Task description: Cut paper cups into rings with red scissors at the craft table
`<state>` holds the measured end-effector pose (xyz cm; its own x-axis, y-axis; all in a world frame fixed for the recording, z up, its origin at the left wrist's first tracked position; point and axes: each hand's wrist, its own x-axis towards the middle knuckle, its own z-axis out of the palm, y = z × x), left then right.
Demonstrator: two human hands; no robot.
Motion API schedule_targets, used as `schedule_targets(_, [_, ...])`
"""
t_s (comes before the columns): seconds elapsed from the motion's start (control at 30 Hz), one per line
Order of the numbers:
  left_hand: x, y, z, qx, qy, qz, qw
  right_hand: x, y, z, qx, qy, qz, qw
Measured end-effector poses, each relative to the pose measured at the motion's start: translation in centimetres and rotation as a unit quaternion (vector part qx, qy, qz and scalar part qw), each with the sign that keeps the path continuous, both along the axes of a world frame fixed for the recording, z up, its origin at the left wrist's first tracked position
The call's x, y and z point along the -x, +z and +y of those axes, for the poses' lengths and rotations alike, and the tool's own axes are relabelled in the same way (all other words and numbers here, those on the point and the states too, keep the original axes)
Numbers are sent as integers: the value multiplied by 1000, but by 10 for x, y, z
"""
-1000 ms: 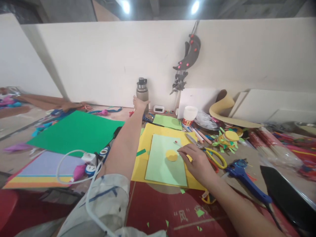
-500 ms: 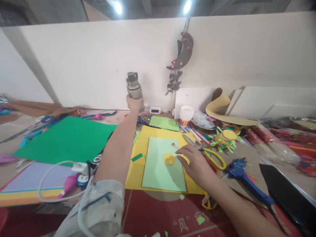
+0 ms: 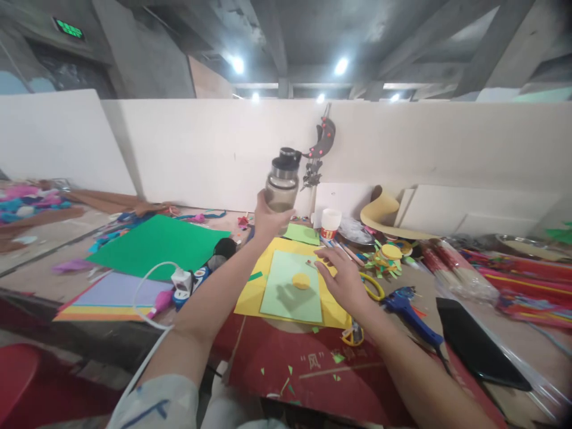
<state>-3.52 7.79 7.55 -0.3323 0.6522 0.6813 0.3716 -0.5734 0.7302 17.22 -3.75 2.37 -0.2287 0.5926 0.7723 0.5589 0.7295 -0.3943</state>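
My left hand is wrapped round a clear water bottle with a black lid, held up in front of the white partition. My right hand hovers with its fingers apart over the right side of a pale green paper sheet, holding nothing. On that sheet lies a round yellow paper piece, left of my right fingertips. A larger yellow sheet is underneath. Yellow-handled scissors are partly hidden behind my right hand.
A white paper cup stands at the back. To the right lie a blue glue gun and a black flat object. On the left are a green sheet and a white plug with cable. Paper scraps dot the red board.
The bottle in my left hand has come away from the partition, nearer and to the right. My view has tilted up. My right hand stays over the paper, fingers still apart.
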Motion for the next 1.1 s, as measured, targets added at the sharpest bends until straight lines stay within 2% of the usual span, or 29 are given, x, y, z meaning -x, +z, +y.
schedule_targets(0.03, [-2,-4,-12,-17,-9,18,1000,-1,12,-4,-20,-8,-1,1000])
schedule_targets(0.17, [-4,-22,-52,-90,48,124,987,-7,72,-27,-113,-76,-26,990])
schedule_targets(0.27, [-4,-34,-69,-115,80,177,974,-7,114,-42,-171,-103,-102,974])
schedule_targets(0.33, [-4,-40,-74,-122,92,212,965,-3,136,-47,-177,-125,-159,963])
schedule_targets(0.43, [-5,-45,-76,-123,99,261,952,6,156,-47,-134,-159,-281,937])
schedule_targets(0.53, [-2,-46,-77,-122,87,293,944,12,163,-41,-51,-183,-424,886])
schedule_targets(0.6, [0,-45,-77,-122,72,315,938,13,163,-35,-3,-198,-483,853])
schedule_targets(0.63, [1,-45,-77,-122,67,324,936,12,162,-33,8,-201,-494,846])
schedule_targets(0.67, [2,-44,-78,-123,64,328,934,11,160,-30,9,-197,-494,847])
schedule_targets(0.87, [6,-37,-78,-106,53,323,939,1,151,-24,-23,-143,-429,891])
schedule_targets(1.0, [8,-31,-79,-96,41,328,939,2,150,-29,-47,-123,-432,892])
schedule_targets(1.1, [8,-31,-79,-77,-19,321,944,2,150,-32,-109,-89,-449,882])
